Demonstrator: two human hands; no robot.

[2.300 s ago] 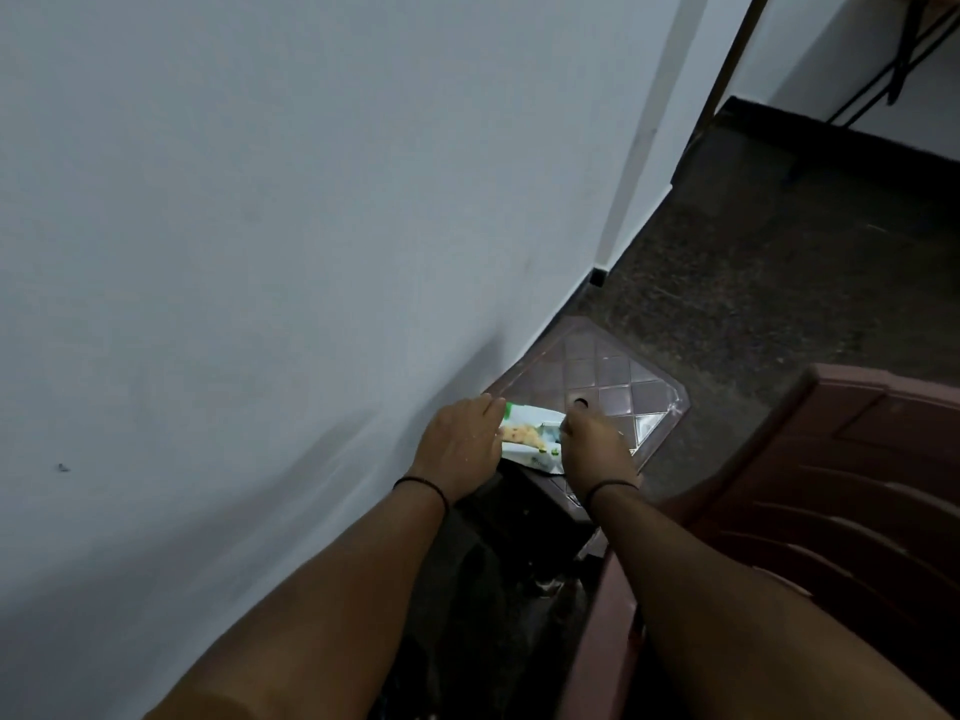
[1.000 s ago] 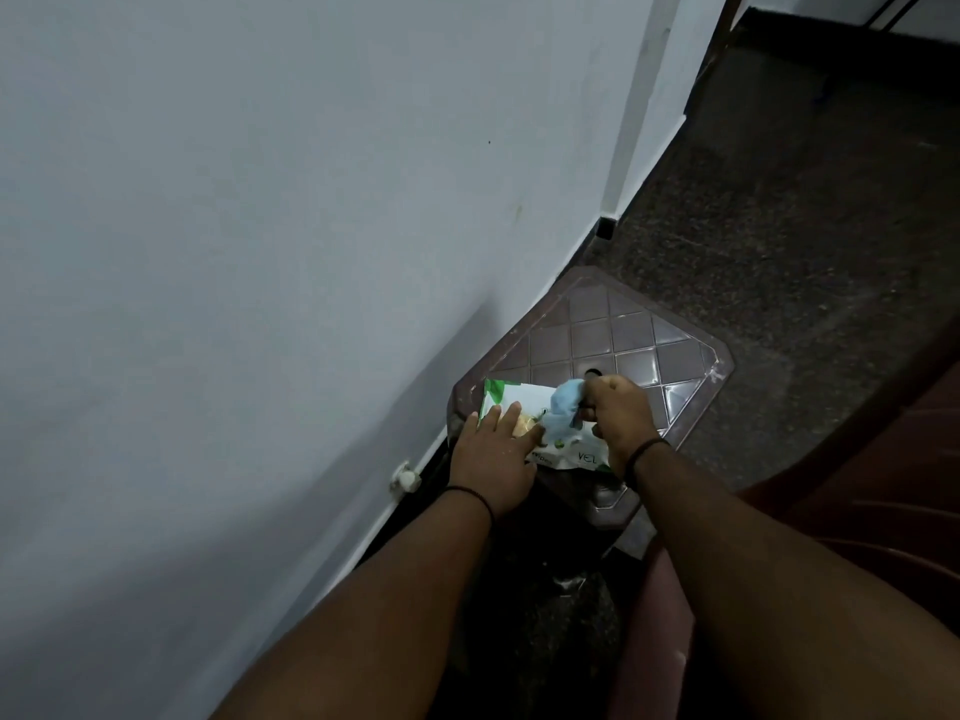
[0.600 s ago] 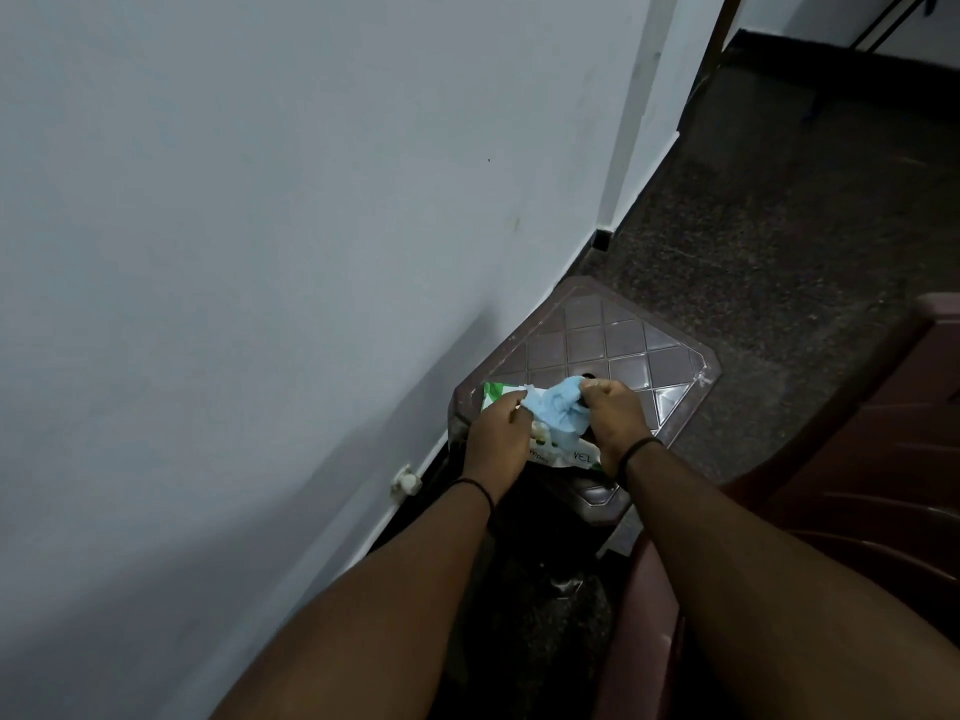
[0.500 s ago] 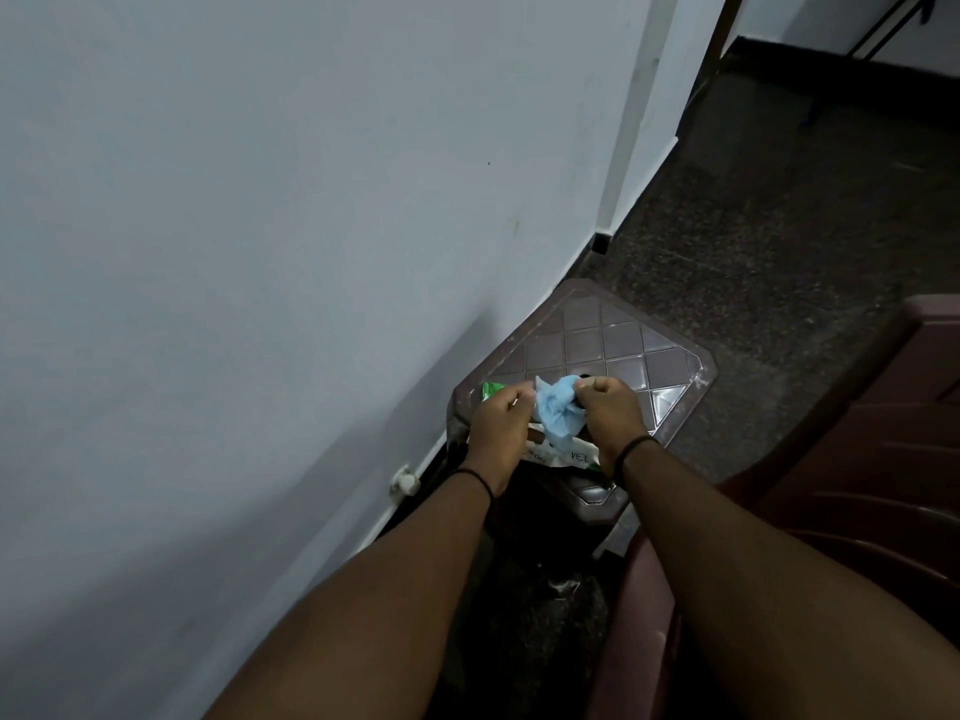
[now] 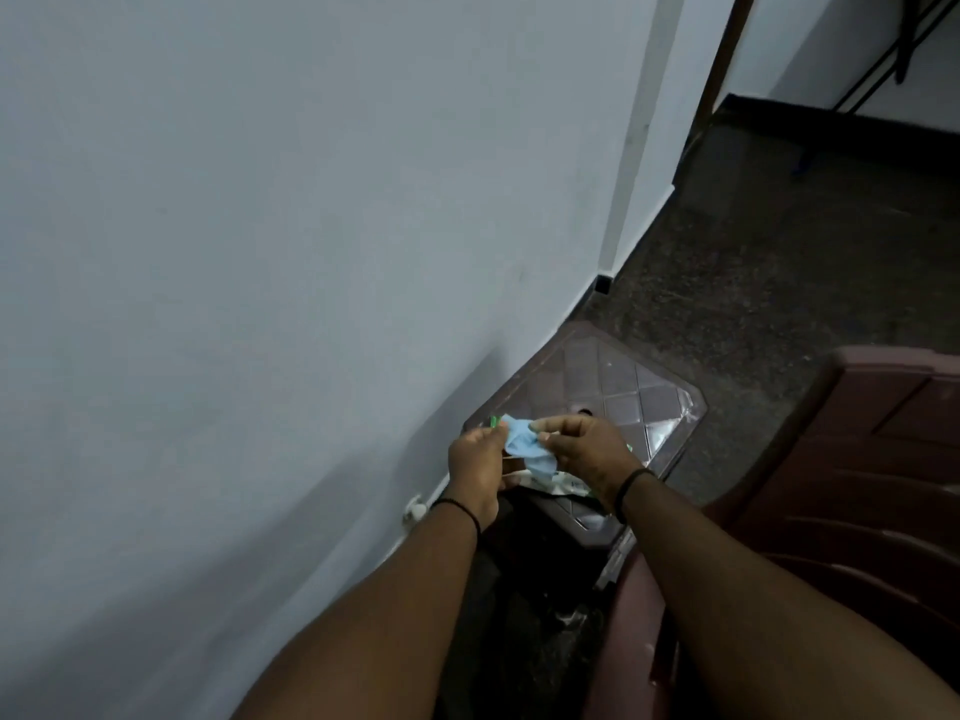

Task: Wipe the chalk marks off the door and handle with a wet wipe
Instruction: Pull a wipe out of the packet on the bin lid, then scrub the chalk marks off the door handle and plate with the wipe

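Note:
A crumpled pale blue wet wipe (image 5: 524,446) hangs between both hands, above a white and green wipe packet (image 5: 558,483) that lies on a brown plastic stool (image 5: 618,376). My left hand (image 5: 477,466) pinches the wipe's left edge. The fingers of my right hand (image 5: 587,449) pinch its right edge. The packet is mostly hidden under my hands. No door or handle shows, only a dark door frame (image 5: 719,70) at the top right.
A plain white wall (image 5: 260,252) fills the left side, with a small white stopper (image 5: 415,509) near its base. A brown plastic chair (image 5: 852,485) stands at the right. Dark speckled floor (image 5: 779,252) stretches beyond the stool.
The wipe has come out of the packet and been lifted clear of it. My left hand moved from pressing the packet to pinching the wipe.

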